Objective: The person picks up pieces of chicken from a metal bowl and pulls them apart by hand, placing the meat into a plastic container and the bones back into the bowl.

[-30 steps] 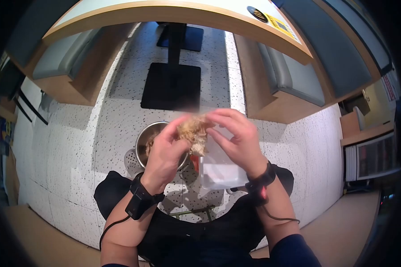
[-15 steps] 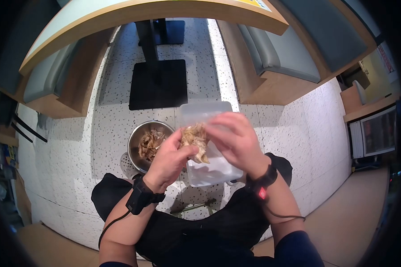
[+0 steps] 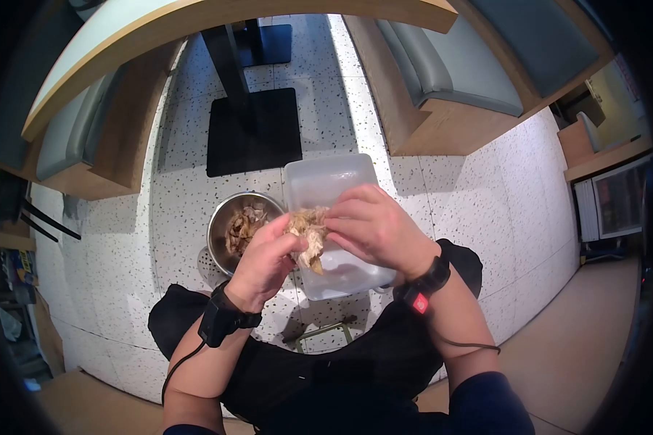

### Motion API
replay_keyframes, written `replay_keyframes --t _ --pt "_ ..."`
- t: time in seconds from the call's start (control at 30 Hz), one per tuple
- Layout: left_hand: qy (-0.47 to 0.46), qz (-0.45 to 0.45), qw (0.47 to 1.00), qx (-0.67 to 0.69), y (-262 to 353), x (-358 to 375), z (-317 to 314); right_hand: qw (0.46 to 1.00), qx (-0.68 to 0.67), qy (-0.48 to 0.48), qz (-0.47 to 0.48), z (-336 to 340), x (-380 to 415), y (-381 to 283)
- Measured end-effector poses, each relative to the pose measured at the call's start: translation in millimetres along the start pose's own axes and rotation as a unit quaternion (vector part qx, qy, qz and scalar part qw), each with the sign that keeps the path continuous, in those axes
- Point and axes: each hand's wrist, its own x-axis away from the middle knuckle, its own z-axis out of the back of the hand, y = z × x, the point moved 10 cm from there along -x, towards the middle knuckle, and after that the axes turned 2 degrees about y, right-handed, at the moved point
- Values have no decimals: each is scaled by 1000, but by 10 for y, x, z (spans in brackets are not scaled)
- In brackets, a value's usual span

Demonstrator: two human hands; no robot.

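My left hand (image 3: 260,262) is closed on a piece of cooked chicken (image 3: 310,245), pale shredded meat with tan skin, its thumb pressed on the near side. From the right, my right hand (image 3: 379,228) pinches the upper edge of the same piece with bent fingertips. Below both hands lies a translucent plastic tub (image 3: 329,172), mostly see-through and partly hidden by them. Left of it stands a round steel bowl (image 3: 213,233) holding brownish chicken scraps (image 3: 244,226).
A perforated metal container (image 3: 209,267) shows under the bowl's left side. Ahead are a black table base (image 3: 257,134) and a tabletop edge (image 3: 218,32). Bench seats stand left (image 3: 69,141) and right (image 3: 464,83). A small metal frame (image 3: 325,335) is between my knees.
The chicken has moved slightly left and down in the view. My right hand has come closer, its fingers now pinching the piece. The whole view has shifted a little.
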Motion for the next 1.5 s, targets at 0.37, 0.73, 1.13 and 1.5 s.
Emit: replay_keyframes --t 0.37,0.73,1.13,1.5 --pt "18 -20 1000 -5 3 -15 19 999 30 36 -24 -82 7 -48" --pt "46 -41 997 -45 -20 4 72 987 -47 107 -106 -74 81 163" --pt "40 -17 997 -58 -10 40 75 979 -106 53 -164 -176 128 287" --pt "67 27 992 -108 -74 60 67 999 16 34 -24 -180 37 -58"
